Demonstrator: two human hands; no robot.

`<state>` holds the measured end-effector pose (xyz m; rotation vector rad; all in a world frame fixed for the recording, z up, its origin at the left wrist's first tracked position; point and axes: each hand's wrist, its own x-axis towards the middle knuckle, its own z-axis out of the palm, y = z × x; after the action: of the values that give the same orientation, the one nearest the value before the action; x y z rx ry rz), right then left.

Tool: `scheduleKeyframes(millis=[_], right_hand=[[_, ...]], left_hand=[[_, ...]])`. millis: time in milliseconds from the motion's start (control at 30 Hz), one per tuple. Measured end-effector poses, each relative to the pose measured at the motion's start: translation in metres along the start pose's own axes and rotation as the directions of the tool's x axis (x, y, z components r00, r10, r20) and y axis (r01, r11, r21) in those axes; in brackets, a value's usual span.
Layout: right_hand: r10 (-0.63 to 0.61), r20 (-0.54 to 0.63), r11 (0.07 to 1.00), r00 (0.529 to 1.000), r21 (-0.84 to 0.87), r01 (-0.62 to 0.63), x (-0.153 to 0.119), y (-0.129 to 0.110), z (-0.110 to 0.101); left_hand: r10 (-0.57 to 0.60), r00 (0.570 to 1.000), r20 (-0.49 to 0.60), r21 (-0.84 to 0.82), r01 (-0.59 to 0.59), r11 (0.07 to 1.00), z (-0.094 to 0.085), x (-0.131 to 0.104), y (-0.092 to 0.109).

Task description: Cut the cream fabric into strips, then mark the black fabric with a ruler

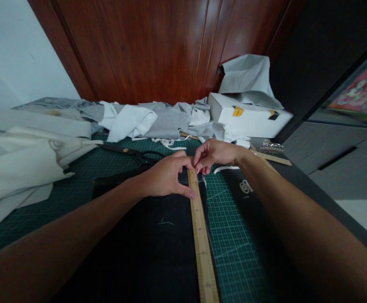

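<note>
A long wooden ruler [199, 229] lies lengthwise along the right edge of a black fabric piece [145, 235], which has a short pale mark on it. My left hand [167, 174] holds the ruler near its far end, with the thumb on its face and the fingers around the top. Just right of that end, my right hand [213, 155] is closed in a pinch at the fabric's edge. Something small and whitish shows at its fingertips, too small to name. Under the fabric is a green cutting mat [234, 244] with grid lines.
Black-handled scissors [132, 153] lie beyond my left hand. Pale cloth [28, 164] is heaped at left, and grey scraps [167, 118] line the back. A white box [249, 115] stands at back right, near another wooden strip [273, 158]. Dark fabric [245, 202] lies under my right forearm.
</note>
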<state>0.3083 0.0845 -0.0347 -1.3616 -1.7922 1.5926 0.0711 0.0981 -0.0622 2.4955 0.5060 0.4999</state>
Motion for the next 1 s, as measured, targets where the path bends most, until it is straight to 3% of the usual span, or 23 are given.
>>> scheduleKeyframes(millis=[467, 1000], right_hand=[[0.008, -0.100, 1.000, 0.995, -0.024, -0.010, 0.023, -0.002, -0.022], [-0.026, -0.284, 0.998, 0.959, -0.063, 0.009, 0.038, -0.005, -0.030]], left_hand=[[0.034, 0.999, -0.013, 0.002, -0.034, 0.999, 0.001, 0.001, -0.004], [0.064, 0.998, 0.000, 0.002, -0.064, 0.998, 0.001, 0.002, -0.004]])
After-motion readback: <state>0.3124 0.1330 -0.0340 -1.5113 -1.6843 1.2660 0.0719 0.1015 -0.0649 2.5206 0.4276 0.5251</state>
